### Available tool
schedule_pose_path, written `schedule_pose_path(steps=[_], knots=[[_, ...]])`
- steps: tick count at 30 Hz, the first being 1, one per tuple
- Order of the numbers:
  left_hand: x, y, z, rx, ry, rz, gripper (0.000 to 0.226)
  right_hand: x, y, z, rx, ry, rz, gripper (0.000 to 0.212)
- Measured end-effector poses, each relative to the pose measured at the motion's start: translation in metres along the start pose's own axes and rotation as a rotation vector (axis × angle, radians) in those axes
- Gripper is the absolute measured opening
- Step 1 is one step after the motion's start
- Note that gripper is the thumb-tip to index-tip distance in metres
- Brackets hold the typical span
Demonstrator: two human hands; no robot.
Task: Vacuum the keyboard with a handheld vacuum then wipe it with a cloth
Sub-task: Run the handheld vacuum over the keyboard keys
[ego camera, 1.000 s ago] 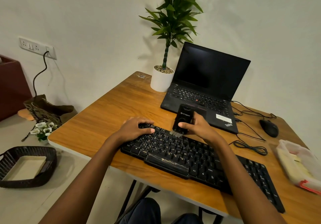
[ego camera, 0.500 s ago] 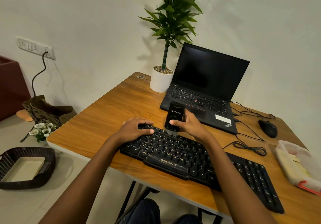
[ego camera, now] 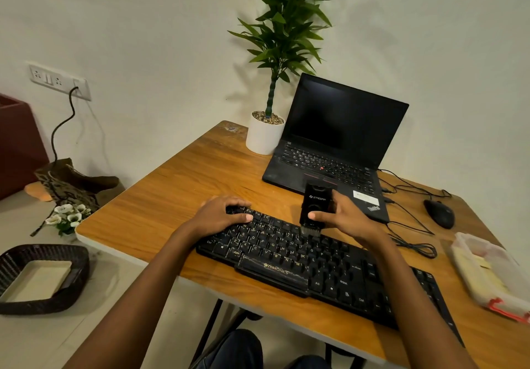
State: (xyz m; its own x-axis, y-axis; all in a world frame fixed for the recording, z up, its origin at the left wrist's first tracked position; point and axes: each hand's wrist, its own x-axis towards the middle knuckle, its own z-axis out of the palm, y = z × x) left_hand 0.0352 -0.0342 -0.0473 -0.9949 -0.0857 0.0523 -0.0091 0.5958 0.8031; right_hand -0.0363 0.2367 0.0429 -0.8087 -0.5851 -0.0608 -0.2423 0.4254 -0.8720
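- Grips the handheld vacuum (ego camera: 315,205) in the right hand (ego camera: 350,219), thumb across the front face, fingers curled behind; holds it upright over the far middle rows of the keyboard (ego camera: 286,257).
- Rests the left hand (ego camera: 220,215) on the keyboard's far-left corner, fingers relaxed over the keys, clasping nothing.
- Touches or nearly touches the keys with the brush nozzle (ego camera: 310,230); cannot tell which.
- Looks small, rigid and light enough for one hand; smooth black casing, likely a little slippery, so best taken round the mid-body, clear of the bristles.
- Probably calls for light pressure only, given soft bristles over loose keycaps.
- Seems to need that steadying palm, as a light keyboard on a smooth table (ego camera: 172,196) could slide.
- Shows a clear plastic box (ego camera: 487,277) right of the keyboard, well apart; pale contents, possibly the cloth, unsure.
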Motion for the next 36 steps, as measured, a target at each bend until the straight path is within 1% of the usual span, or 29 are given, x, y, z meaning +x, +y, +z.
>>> schedule_pose_path(steps=[3,7,12,15,16,17,18,19,20,21,22,24,26,28,29,32,33,36], knots=[[0.0,0.002,0.0,0.014,0.003,-0.008,0.067,0.008,-0.008,0.023,-0.078,0.001,-0.084,0.055],[-0.001,0.001,-0.001,-0.003,0.006,0.007,0.074,0.01,-0.016,0.043,-0.096,-0.001,-0.149,0.056],[0.0,-0.002,0.001,-0.025,0.022,0.029,0.073,-0.017,-0.008,0.019,-0.068,-0.007,-0.072,0.051],[-0.002,0.0,-0.001,-0.057,0.003,0.03,0.079,-0.03,-0.005,0.005,-0.124,0.025,-0.036,0.048],[-0.003,0.004,-0.002,-0.039,0.019,0.024,0.081,-0.031,-0.005,0.004,-0.143,0.047,-0.033,0.047],[-0.006,0.01,-0.002,0.036,0.072,0.023,0.075,-0.03,-0.006,0.006,-0.141,0.064,-0.04,0.047],[-0.012,0.017,0.0,0.167,0.178,0.037,0.063,-0.029,-0.008,0.01,-0.12,0.08,-0.053,0.048],[-0.02,0.025,0.005,0.293,0.317,0.07,0.051,-0.026,-0.009,0.016,-0.09,0.094,-0.068,0.049],[-0.031,0.034,0.012,0.36,0.447,0.121,0.045,-0.024,-0.01,0.023,-0.072,0.108,-0.083,0.049],[-0.044,0.042,0.022,0.382,0.53,0.175,0.042,-0.022,-0.011,0.031,-0.066,0.121,-0.099,0.048],[-0.057,0.049,0.033,0.384,0.56,0.235,0.042,-0.021,-0.011,0.038,-0.066,0.133,-0.118,0.046],[-0.078,0.053,0.057,0.416,0.54,0.343,0.052,-0.02,-0.009,0.046,-0.065,0.154,-0.136,0.044],[-0.088,0.048,0.071,0.51,0.485,0.39,0.067,-0.025,-0.008,0.039,-0.038,0.133,-0.1,0.043],[-0.093,0.046,0.077,0.581,0.424,0.378,0.08,-0.031,-0.007,0.025,-0.038,0.101,-0.055,0.044],[-0.093,0.044,0.077,0.595,0.416,0.369,0.083,-0.032,-0.006,0.019,-0.07,0.115,-0.045,0.046],[-0.094,0.043,0.077,0.615,0.39,0.349,0.087,-0.028,-0.004,0.019,-0.225,0.226,-0.076,0.051],[-0.094,0.043,0.077,0.62,0.383,0.34,0.089,-0.028,-0.003,0.024,-0.254,0.232,-0.088,0.052],[-0.094,0.045,0.076,0.631,0.365,0.316,0.091,-0.031,-0.006,0.029,-0.214,0.128,-0.088,0.046]])
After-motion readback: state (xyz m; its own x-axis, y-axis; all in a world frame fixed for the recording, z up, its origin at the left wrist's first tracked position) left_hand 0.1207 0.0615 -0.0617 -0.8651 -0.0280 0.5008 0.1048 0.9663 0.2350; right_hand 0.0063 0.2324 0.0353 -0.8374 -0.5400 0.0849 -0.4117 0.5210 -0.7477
